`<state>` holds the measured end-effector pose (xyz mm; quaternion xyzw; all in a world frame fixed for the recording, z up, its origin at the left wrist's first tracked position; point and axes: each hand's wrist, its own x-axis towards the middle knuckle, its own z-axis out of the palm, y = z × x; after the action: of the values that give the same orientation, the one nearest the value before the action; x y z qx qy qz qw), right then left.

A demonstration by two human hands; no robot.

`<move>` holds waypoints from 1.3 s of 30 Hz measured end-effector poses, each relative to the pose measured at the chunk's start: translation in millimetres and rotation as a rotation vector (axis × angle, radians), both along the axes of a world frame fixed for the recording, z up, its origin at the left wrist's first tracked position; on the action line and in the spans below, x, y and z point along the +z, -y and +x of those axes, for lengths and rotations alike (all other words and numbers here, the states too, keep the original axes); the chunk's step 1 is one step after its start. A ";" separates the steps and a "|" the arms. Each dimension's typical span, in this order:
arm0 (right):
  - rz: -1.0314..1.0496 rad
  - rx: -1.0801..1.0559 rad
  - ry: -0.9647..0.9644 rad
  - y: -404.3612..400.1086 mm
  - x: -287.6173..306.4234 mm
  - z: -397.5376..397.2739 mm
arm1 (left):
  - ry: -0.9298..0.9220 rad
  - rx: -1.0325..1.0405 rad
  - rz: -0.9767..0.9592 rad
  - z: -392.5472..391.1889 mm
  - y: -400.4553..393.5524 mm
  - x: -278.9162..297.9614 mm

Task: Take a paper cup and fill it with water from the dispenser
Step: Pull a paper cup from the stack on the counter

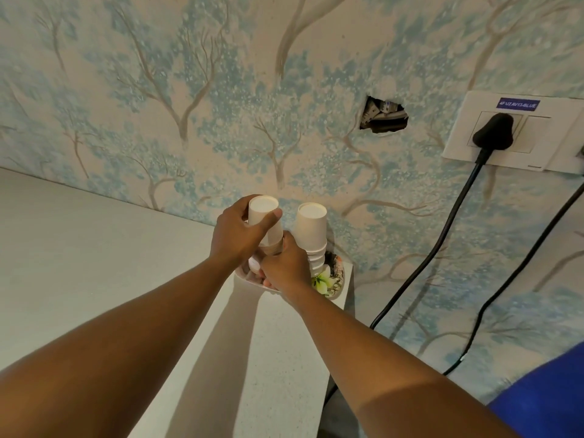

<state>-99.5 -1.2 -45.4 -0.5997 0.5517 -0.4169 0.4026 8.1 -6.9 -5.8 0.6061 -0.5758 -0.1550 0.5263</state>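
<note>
Two stacks of upside-down white paper cups stand in a flower-patterned tray (331,279) at the far end of a pale counter, against the wall. My left hand (240,235) grips the top paper cup (263,210) of the left stack, fingers wrapped round its side. Just below it, my right hand (284,267) clasps the lower part of that same left stack (272,245). The right stack (311,229) stands untouched beside my hands. No water dispenser shows in this view.
The pale counter (94,263) stretches left and toward me. A white wall socket (512,131) at the upper right holds a black plug (493,132), and two black cables hang down the wallpaper. A ragged hole (384,116) opens in the wall. A blue object (543,396) sits at lower right.
</note>
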 end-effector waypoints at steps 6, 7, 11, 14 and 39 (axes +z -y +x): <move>-0.013 -0.012 -0.031 -3.5 4.6 2.7 | -0.023 -0.029 -0.038 3.6 -2.0 12.0; -0.013 -0.014 -0.044 -4.2 5.2 3.0 | -0.034 -0.037 -0.048 3.9 -1.8 15.8; -0.037 -0.030 -0.089 -5.5 7.5 2.3 | -0.081 -0.050 -0.106 4.9 -4.1 34.7; -0.025 -0.019 -0.116 -4.7 8.9 0.4 | -0.115 -0.045 -0.164 5.7 -8.1 48.8; -0.100 0.139 0.090 -109.0 52.3 -45.3 | -0.665 0.015 -0.153 -32.1 -128.2 84.1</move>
<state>-144.8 107.8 6.9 -0.6367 0.4686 -0.4412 0.4246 -24.0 121.3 78.4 0.4854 -0.3782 -0.2968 0.7303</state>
